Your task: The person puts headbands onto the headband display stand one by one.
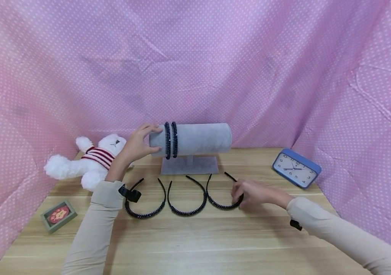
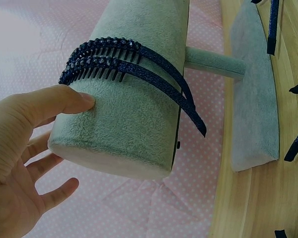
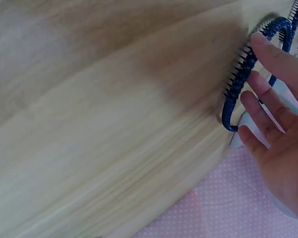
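Observation:
Two dark beaded toothed headbands [image 1: 168,142] hang side by side near the left end of a grey plush roll stand [image 1: 203,138]. My left hand [image 1: 136,143] is at that end, its thumb touching the plush below the bands. In the left wrist view its other fingers [image 2: 59,196] spread loosely beyond the roll's end. On the table lie three more headbands in a row: a left one [image 1: 142,215], a middle one [image 1: 186,213] and a right one [image 1: 224,207]. My right hand [image 1: 252,192] pinches the right headband's right side between thumb and fingers; the exact contact is partly hidden.
A white plush bear [image 1: 95,168] in a striped top lies at the left. Nearer is a small green frame [image 1: 59,216] with a red picture. At the right a blue clock [image 1: 296,168] leans back on the wooden table [image 1: 216,244]. Pink dotted cloth [image 1: 195,76] surrounds the table.

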### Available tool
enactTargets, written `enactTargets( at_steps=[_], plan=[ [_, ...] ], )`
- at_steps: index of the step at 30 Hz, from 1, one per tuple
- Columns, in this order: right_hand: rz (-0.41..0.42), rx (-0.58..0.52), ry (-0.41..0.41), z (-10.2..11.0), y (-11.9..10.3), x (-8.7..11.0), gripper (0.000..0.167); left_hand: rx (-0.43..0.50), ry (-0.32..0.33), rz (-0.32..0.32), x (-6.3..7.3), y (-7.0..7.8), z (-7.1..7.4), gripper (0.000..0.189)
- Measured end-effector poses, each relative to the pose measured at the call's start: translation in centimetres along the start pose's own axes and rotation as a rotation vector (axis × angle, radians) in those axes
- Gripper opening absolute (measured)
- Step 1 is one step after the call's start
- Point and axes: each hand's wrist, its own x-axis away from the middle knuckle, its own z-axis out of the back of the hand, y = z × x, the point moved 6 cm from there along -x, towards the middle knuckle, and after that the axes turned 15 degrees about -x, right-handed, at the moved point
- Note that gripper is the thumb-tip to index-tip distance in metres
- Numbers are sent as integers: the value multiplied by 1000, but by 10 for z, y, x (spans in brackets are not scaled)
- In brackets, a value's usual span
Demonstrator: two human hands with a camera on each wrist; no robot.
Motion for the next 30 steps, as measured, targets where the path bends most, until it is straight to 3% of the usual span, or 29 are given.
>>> enactTargets(
  at_steps=[5,18,30],
  plan=[
    [-66,-13,6,-1,3,1,25,3,12,-4,-1,0,1,61],
    [-82,-91,-3,8,1,4,22,5,27,-12,-1,0,0,61],
    [5,-188,64,46,-9,6,16,2,19,-15,0,-1,-1,58]
  ],
)
